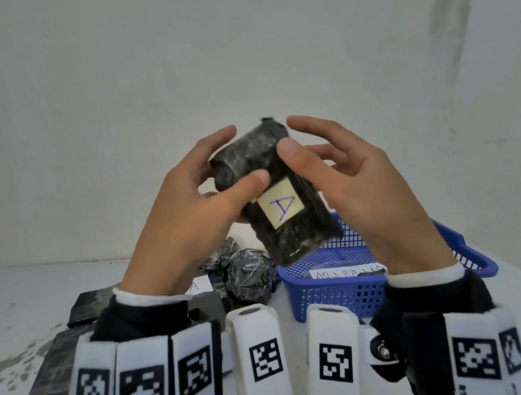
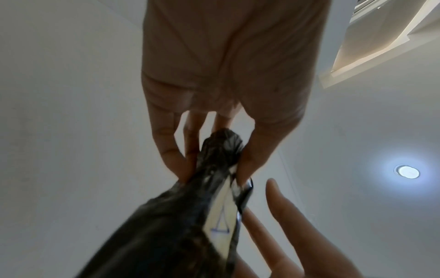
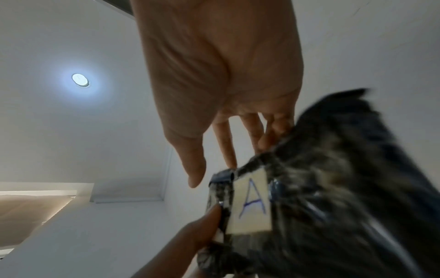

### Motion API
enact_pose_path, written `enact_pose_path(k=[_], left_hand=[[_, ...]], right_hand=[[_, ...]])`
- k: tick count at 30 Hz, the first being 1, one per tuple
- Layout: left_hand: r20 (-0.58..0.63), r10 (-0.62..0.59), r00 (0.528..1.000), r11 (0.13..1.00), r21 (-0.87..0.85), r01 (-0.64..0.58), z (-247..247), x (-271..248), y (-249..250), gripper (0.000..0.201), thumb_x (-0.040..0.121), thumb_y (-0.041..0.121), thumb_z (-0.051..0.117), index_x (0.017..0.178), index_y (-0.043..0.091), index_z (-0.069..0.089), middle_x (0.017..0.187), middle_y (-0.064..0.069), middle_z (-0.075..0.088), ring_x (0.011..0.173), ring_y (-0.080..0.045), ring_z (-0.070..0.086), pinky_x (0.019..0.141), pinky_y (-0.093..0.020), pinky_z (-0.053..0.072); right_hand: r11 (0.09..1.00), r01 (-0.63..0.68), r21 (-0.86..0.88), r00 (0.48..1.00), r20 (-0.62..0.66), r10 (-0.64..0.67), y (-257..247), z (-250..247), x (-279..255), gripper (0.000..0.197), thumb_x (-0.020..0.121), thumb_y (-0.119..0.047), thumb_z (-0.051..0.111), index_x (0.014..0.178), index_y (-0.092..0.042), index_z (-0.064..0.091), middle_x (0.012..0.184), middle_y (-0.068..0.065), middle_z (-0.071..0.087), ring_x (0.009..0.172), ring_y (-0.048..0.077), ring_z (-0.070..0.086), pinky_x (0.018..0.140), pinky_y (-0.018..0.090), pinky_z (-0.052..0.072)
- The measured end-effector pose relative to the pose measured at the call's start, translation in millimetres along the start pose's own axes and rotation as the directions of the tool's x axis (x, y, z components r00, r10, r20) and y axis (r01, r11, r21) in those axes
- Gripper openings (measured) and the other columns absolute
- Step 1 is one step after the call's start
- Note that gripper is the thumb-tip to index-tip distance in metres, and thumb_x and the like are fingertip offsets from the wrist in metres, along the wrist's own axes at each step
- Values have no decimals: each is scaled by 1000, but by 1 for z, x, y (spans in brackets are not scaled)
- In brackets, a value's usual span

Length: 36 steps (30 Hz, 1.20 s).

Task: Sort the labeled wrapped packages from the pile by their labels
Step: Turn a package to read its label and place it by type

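A black wrapped package [image 1: 271,192] with a cream label marked "A" [image 1: 281,208] is held up in front of the wall. My left hand [image 1: 239,190] pinches it, thumb on the front by the label and fingers behind. My right hand [image 1: 341,181] is at its right side with straight, spread fingers behind it and the thumb at its upper corner. In the right wrist view that thumb [image 3: 195,169] stands just off the package [image 3: 333,188]. The left wrist view shows the left hand [image 2: 214,75] gripping the package's end [image 2: 178,216].
On the white table [image 1: 10,290] below lies a pile of crumpled black packages [image 1: 248,273] beside a small paper marked "A" [image 1: 199,285]. Flat black packages [image 1: 80,307] lie at the left. A blue mesh basket [image 1: 344,291] with a paper label stands at the right.
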<state>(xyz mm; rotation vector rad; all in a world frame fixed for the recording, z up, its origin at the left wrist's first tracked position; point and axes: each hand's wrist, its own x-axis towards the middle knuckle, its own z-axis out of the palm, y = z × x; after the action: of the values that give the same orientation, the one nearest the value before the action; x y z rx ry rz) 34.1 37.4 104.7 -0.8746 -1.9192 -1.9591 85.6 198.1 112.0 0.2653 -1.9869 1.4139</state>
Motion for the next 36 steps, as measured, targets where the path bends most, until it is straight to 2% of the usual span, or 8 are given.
enact_pose_path(k=[4,7,9,14,22,27,31,36], left_hand=[[-55,-64,996,978,-200,52,-6,2,1,39,83,5,69,120,14,62,101,-14,68,73,-18,70,66,-30,59],[-70,-102,992,942,-327,73,-9,3,1,20,87,1,61,107,-3,61,91,-16,69,77,-21,70,69,-33,60],[-48,-109,993,920,-383,82,-8,4,2,16,88,3,60,102,-4,62,89,-14,71,78,-21,70,70,-32,60],[7,-64,998,950,-307,63,-8,2,0,70,74,17,69,137,22,41,90,4,69,84,-24,73,66,-33,60],[-34,-37,999,986,-164,31,-10,2,-2,71,71,39,64,138,32,43,95,8,69,75,-13,70,61,-28,57],[-48,-43,998,991,-127,37,-11,4,-5,62,73,41,64,133,30,51,95,9,70,74,-11,70,63,-29,59],[6,-62,998,997,-53,63,-5,5,-9,61,70,45,66,130,36,54,98,6,73,78,-16,73,68,-28,60],[87,-172,981,974,166,156,14,8,-28,78,66,73,52,138,46,41,103,8,73,93,-14,70,94,-38,51]], right_hand=[[996,-27,-83,999,24,29,7,-11,3,56,80,-50,75,132,-54,54,128,-13,61,115,6,59,91,16,48],[989,-120,-83,985,111,129,13,-19,2,74,72,-46,74,137,-61,42,129,-5,66,113,14,66,102,43,50],[993,-111,-46,983,145,117,14,-21,1,70,85,-31,77,139,-56,41,116,-2,73,100,17,73,98,44,53],[999,-28,27,993,114,25,9,-18,0,63,95,-5,62,136,-49,42,82,5,76,77,14,75,80,26,60],[998,-51,-36,998,44,52,7,-12,1,37,97,-31,59,133,-37,53,91,-5,78,76,12,74,66,25,57],[988,-72,-135,997,0,73,8,-20,0,45,80,-53,68,124,-45,63,111,-10,71,88,8,71,78,29,58],[988,-132,-80,991,3,133,8,-37,-3,33,81,-30,75,113,-27,69,100,-11,77,74,2,70,74,20,54],[966,-237,-107,972,-38,234,24,-65,-3,29,82,-21,78,108,-25,64,84,-4,78,62,4,66,77,29,48]])
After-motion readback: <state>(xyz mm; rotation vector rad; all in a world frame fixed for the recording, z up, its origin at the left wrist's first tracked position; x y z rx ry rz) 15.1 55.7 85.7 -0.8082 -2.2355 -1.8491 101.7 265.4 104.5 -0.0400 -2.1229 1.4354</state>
